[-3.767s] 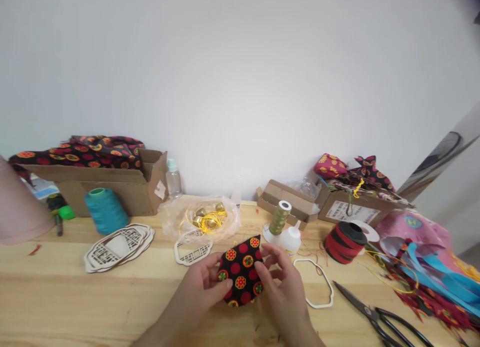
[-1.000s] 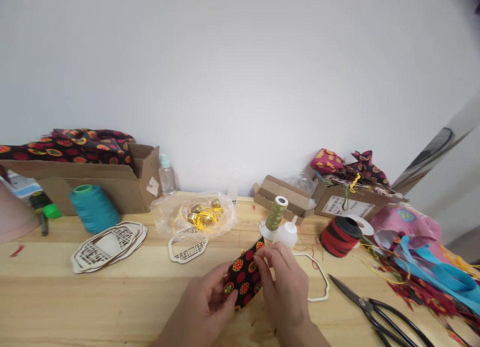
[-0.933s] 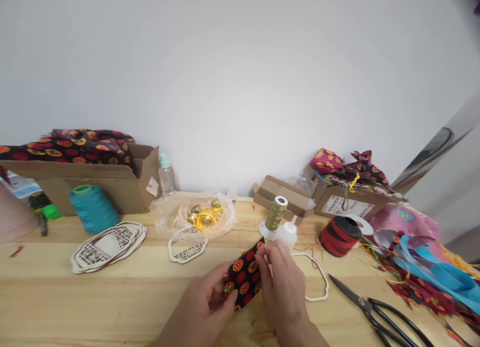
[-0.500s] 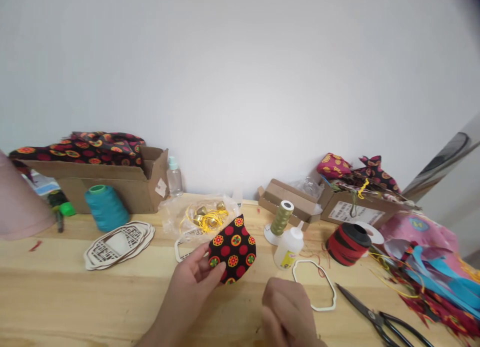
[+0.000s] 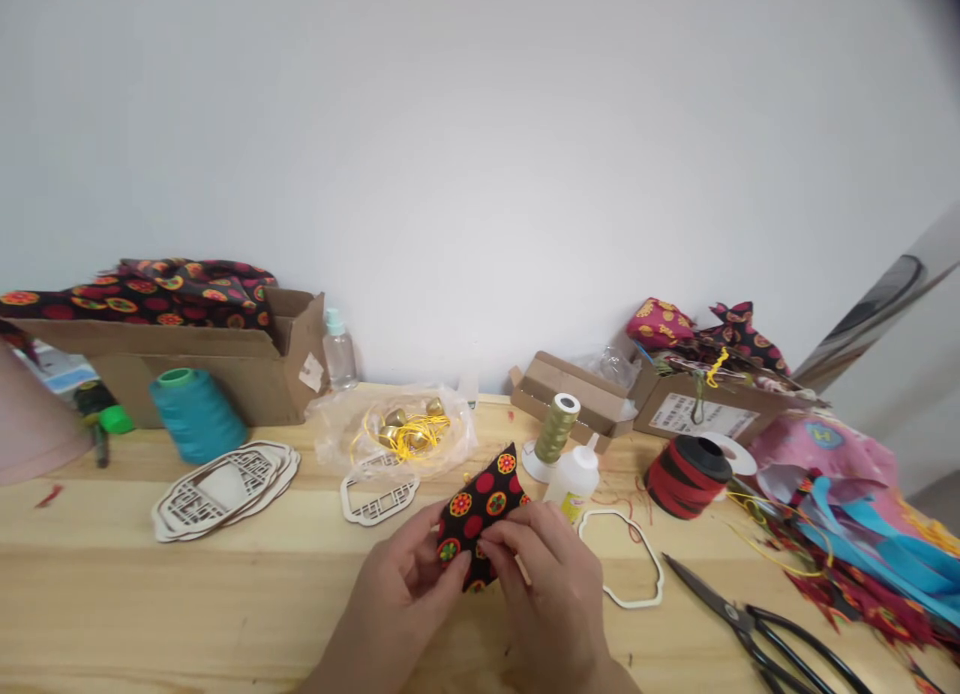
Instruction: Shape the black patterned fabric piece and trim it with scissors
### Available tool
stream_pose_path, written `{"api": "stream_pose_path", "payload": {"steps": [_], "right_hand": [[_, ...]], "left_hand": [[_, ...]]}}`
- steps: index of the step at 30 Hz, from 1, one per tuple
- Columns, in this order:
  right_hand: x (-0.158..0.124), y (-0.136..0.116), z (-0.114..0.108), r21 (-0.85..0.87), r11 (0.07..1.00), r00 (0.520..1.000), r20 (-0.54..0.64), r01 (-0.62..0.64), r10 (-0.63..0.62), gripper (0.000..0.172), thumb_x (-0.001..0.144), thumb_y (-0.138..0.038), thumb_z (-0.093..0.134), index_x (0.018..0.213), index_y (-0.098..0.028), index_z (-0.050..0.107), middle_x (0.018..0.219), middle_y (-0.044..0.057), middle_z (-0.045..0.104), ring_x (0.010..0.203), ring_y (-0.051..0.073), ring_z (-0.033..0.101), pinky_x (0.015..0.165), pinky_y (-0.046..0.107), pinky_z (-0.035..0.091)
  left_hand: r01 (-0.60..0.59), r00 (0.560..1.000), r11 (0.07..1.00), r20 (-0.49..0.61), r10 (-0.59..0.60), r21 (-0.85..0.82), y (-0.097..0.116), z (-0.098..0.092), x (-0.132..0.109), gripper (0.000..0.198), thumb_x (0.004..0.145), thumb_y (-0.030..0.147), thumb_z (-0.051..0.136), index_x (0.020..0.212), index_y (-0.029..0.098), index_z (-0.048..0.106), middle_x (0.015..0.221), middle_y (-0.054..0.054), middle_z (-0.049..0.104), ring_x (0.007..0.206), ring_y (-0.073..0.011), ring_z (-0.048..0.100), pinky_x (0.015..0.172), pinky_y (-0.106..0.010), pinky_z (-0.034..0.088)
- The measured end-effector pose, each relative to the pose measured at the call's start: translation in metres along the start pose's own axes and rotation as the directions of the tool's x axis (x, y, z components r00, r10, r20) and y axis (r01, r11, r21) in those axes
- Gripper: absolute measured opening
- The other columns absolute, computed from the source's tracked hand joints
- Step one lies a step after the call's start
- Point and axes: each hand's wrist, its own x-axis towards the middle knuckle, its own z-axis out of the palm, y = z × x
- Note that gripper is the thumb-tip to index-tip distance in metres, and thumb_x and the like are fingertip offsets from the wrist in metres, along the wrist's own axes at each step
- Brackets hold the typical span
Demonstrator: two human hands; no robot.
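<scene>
A small black fabric piece [image 5: 472, 522] with red dots and flower medallions is held up above the table in front of me. My left hand [image 5: 401, 594] pinches its left edge between thumb and fingers. At its right side, my right hand [image 5: 551, 584] has thumb and index finger pressed together on the cloth, partly covering it. Just behind the hands stand a white glue bottle [image 5: 576, 476] and an olive thread spool [image 5: 556, 432]. To the right lies a thin white frame [image 5: 658, 579], and to the left a lattice-patterned frame [image 5: 382, 504].
Black-handled scissors [image 5: 739, 616] lie at the right, near fabric scraps [image 5: 885, 594] and a red-and-black ribbon roll [image 5: 686, 479]. Stacked lattice frames [image 5: 217, 489], a teal thread cone [image 5: 196, 419] and a bag of bells [image 5: 420, 429] occupy the left. Cardboard boxes [image 5: 195, 374] line the wall.
My right hand has come up and left from the table to grip the fabric's right side. The fabric has shifted slightly right and down and is now turned. The view has swung a little right.
</scene>
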Motion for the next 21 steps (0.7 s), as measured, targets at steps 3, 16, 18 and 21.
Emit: {"api": "stream_pose_path", "payload": {"steps": [3, 16, 18, 21], "right_hand": [[0.001, 0.002, -0.001, -0.036, 0.997, 0.997, 0.036, -0.072, 0.074, 0.017, 0.083, -0.015, 0.045, 0.068, -0.019, 0.052, 0.067, 0.002, 0.056, 0.059, 0.015, 0.051, 0.051, 0.024, 0.037], [-0.005, 0.015, -0.004, 0.199, 0.838, 0.862, 0.125, -0.508, 0.492, 0.021, 0.08, -0.039, 0.047, 0.089, -0.02, 0.046, 0.064, -0.003, 0.045, 0.048, 0.012, 0.043, 0.046, 0.023, 0.033], [-0.005, 0.014, 0.0, 0.253, 0.794, 0.833, 0.201, -0.553, 0.516, 0.029, 0.08, -0.04, 0.046, 0.1, -0.019, 0.045, 0.066, -0.002, 0.048, 0.048, 0.012, 0.043, 0.045, 0.023, 0.033], [-0.004, 0.013, 0.002, 0.394, 0.744, 0.841, 0.275, -0.54, 0.466, 0.024, 0.082, -0.036, 0.045, 0.096, -0.018, 0.051, 0.07, 0.001, 0.052, 0.056, 0.014, 0.046, 0.05, 0.023, 0.037]], "left_hand": [[0.016, 1.0, 0.998, 0.016, -0.015, -0.063, 0.003, 0.0, 0.001, 0.029, 0.068, 0.021, 0.066, 0.096, 0.024, 0.058, 0.084, 0.003, 0.072, 0.077, -0.0148, 0.065, 0.071, -0.018, 0.051], [0.107, 0.993, 0.931, -0.012, -0.118, -0.348, 0.012, -0.013, 0.009, 0.036, 0.069, 0.021, 0.065, 0.102, 0.019, 0.053, 0.085, -0.002, 0.073, 0.076, -0.0184, 0.066, 0.06, -0.022, 0.053], [0.108, 0.994, 0.928, 0.009, -0.112, -0.355, 0.011, -0.013, 0.009, 0.033, 0.07, 0.021, 0.064, 0.101, 0.02, 0.055, 0.086, -0.002, 0.072, 0.077, -0.0182, 0.066, 0.06, -0.023, 0.053], [0.106, 0.994, 0.942, 0.029, -0.102, -0.318, 0.011, -0.011, 0.01, 0.034, 0.066, 0.02, 0.067, 0.099, 0.02, 0.057, 0.087, -0.003, 0.072, 0.079, -0.0189, 0.065, 0.066, -0.025, 0.053]]}}
